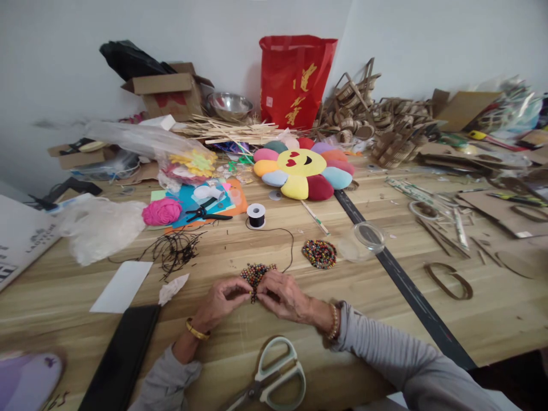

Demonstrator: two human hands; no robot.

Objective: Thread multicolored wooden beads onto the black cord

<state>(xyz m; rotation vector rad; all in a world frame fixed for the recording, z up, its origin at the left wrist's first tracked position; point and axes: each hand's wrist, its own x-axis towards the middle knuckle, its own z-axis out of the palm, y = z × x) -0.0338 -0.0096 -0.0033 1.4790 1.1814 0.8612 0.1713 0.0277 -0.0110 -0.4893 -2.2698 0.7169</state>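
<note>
Over a small pile of multicoloured beads (256, 274), my two hands meet with their fingertips almost touching. My left hand (220, 302) is closed in a pinch, with a tiny yellowish bead at its fingertips. Thumb and forefinger of my right hand (285, 295) are pinched together too. A thin black cord (293, 245) runs from the spool (256, 216) down to my right hand, where the fingers hide its end. Right of the pile lies a coil of strung beads (319, 253). Scissors with pale handles (280, 374) rest on the table below my hands.
A clear round container (369, 237) stands right of the strung beads. Tangled black cord (175, 251), pink yarn (161, 212) and pliers (205, 214) lie left. A flower cushion (303, 162) and a red bag (295, 83) are behind. A black case (122, 357) lies lower left.
</note>
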